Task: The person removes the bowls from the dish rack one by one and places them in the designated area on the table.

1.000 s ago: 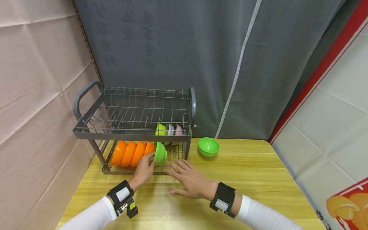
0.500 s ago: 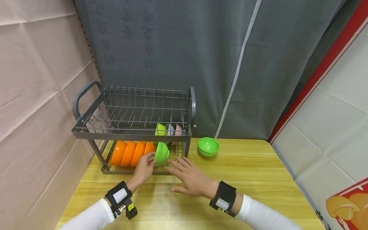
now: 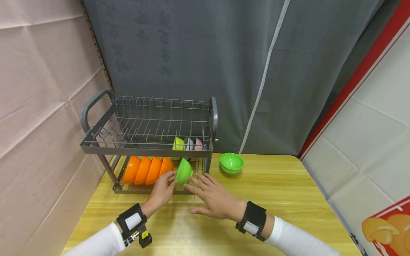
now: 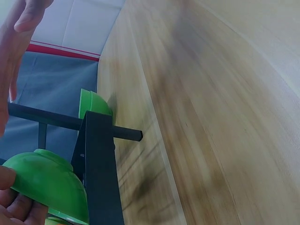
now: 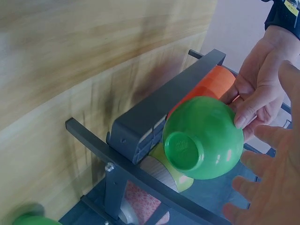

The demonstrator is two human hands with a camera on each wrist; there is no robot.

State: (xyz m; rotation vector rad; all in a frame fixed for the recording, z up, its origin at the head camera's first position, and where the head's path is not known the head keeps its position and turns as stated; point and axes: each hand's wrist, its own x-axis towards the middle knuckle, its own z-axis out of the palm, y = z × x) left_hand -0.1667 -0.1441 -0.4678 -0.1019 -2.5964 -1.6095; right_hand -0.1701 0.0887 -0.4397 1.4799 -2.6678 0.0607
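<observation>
Two hands meet at the green bowl (image 3: 184,171): left hand (image 3: 164,189) pinches its rim, right hand (image 3: 213,198) waits flat-fingered beside it. Best to steady the bowl's far side before it clears the dish rack (image 3: 96,148).

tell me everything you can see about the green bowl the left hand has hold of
The green bowl is plain, glossy and looks plastic, with a round foot ring on its base. It is tipped on its side at the right end of the orange bowls, on the lower tier of the dish rack. The left hand grips its rim. The right hand hovers beside it, fingers spread.
</observation>
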